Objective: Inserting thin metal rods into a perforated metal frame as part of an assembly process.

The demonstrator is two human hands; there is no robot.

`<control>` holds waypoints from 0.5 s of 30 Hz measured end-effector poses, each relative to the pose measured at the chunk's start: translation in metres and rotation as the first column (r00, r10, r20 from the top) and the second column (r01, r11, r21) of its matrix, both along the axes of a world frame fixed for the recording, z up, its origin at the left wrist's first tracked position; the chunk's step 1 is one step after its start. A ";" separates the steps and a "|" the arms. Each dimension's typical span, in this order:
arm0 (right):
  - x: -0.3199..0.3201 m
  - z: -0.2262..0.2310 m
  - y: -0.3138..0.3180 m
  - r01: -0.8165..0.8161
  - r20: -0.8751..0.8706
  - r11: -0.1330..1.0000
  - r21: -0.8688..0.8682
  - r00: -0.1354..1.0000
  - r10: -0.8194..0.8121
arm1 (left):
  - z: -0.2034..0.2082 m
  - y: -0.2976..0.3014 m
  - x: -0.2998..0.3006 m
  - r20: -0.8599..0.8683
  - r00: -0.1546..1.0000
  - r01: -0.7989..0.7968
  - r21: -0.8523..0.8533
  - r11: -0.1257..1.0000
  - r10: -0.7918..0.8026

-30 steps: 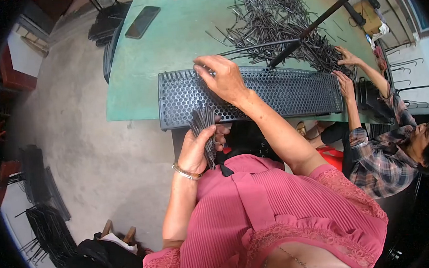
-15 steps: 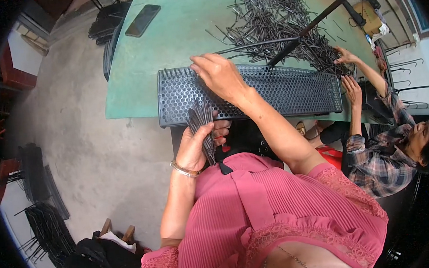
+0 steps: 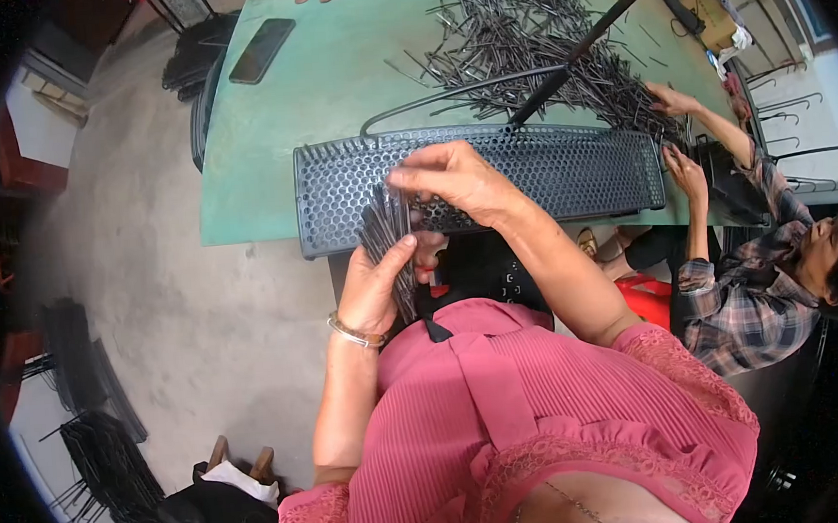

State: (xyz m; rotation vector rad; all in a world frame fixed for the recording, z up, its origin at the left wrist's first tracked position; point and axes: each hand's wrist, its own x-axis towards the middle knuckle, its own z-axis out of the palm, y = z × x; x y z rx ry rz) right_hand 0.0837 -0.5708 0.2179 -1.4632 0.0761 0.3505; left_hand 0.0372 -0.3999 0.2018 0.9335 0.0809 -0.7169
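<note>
I saw the left hand (image 3: 374, 286) held just below the near edge of the green tabletop (image 3: 329, 83), its fingers (image 3: 395, 258) clamped around a bundle of thin dark metal rods (image 3: 388, 239) that fanned upward out of the fist. The right hand (image 3: 457, 179) hovered over the black perforated tray (image 3: 549, 170), which lay lengthwise along the tabletop's near edge. Its fingers (image 3: 411, 176) were pinched together at the top of the bundle, right where the rod tips met the tray's front wall; I could not tell whether a single rod sat between the fingertips. So the rods stood between the two hands, gripped low by the left and touched high by the right.

Beyond the tray a loose heap of the same dark rods (image 3: 529, 30) spread across the tabletop, and a long black bar (image 3: 597, 30) slanted over it. A dark phone (image 3: 261, 51) lay near the far left corner. At the right end of the tray another person in a plaid shirt (image 3: 743, 307) had both hands (image 3: 684, 167) at the heap's edge. I wore a pink pleated top (image 3: 518, 420) and a bracelet (image 3: 351, 332) on the left wrist
</note>
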 end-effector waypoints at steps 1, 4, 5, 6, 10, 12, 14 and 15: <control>0.001 0.000 -0.002 0.064 0.046 0.998 -0.011 0.997 -0.063 | -0.003 0.000 0.000 -0.028 1.000 -0.001 0.012 1.000 0.002; 0.009 0.002 -0.003 0.332 0.279 0.943 -0.013 0.907 -0.316 | -0.012 -0.001 -0.001 -0.092 0.996 -0.008 0.018 1.000 0.010; 0.012 0.005 -0.002 0.380 0.378 0.925 0.003 0.856 -0.353 | -0.014 -0.001 -0.002 -0.128 0.992 -0.015 0.012 1.000 0.016; 0.015 0.004 -0.002 0.380 0.378 0.925 0.005 0.856 -0.354 | -0.013 -0.002 -0.002 -0.128 0.992 -0.014 0.014 1.000 0.016; 0.030 -0.009 0.000 0.556 0.688 0.810 -0.184 0.662 -0.298 | -0.008 -0.005 -0.005 -0.186 0.982 -0.005 -0.044 0.999 -0.003; 0.033 -0.011 0.002 0.577 0.757 0.788 -0.214 0.608 -0.239 | -0.008 -0.005 -0.006 -0.197 0.980 -0.006 -0.039 0.999 -0.002; 0.035 -0.015 0.004 0.594 0.783 0.773 -0.225 0.582 -0.220 | -0.011 -0.005 -0.007 -0.180 0.984 0.002 -0.027 1.000 -0.007; 0.035 -0.015 0.004 0.589 0.797 0.772 -0.239 0.573 -0.191 | -0.011 -0.005 -0.007 -0.180 0.984 0.001 -0.027 1.000 -0.006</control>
